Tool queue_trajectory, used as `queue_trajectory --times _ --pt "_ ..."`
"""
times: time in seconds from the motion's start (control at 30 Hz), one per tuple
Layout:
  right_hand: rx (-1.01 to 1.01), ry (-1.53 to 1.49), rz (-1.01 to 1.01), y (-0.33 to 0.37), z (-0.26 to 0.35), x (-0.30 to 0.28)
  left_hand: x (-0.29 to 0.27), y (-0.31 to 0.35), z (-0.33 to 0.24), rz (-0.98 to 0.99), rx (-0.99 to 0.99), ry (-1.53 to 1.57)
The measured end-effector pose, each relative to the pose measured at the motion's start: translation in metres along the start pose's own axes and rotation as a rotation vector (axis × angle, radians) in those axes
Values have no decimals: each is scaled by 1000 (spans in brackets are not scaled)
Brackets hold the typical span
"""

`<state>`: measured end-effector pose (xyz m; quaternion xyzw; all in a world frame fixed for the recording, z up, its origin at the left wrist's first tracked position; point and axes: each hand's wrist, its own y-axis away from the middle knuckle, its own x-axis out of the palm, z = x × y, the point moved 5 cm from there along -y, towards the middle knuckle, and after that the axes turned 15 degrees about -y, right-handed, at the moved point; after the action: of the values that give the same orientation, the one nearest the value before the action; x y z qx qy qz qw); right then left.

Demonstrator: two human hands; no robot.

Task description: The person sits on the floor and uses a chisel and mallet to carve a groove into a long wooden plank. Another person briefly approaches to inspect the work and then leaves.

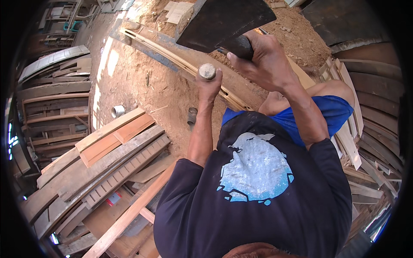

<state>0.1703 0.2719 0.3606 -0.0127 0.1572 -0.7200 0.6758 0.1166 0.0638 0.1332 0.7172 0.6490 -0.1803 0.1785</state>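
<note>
My left hand [208, 89] is closed around the handle of a chisel [207, 71]; its round, pale, worn butt points up, and the hand hides the blade. Raised beyond it, my right hand [266, 62] grips the dark handle of a mallet [226, 23]. The mallet's big block head is above and apart from the chisel butt. Below my left hand runs a long, narrow wooden strip [167, 56] with slots cut along it, lying over a wider board [148, 33]. A bare foot rests beside the strip's near end.
Sawdust and shavings cover the ground [150, 92]. Boards [116, 148] pile up at the left, and more planks [350, 142] lean at the right. A white cylindrical container [117, 111] and a dark short tool [192, 117] are on the ground nearby.
</note>
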Motion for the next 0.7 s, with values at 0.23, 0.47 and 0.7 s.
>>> queue_trajectory --times 0.23,0.47,0.7 --pt "136 395 237 10 -79 37 6 8 -40 17 184 3" --pt "42 232 153 9 -43 28 -1 22 -11 -15 129 -44" --pt "14 356 302 15 -77 57 -7 24 -18 2 257 -185"
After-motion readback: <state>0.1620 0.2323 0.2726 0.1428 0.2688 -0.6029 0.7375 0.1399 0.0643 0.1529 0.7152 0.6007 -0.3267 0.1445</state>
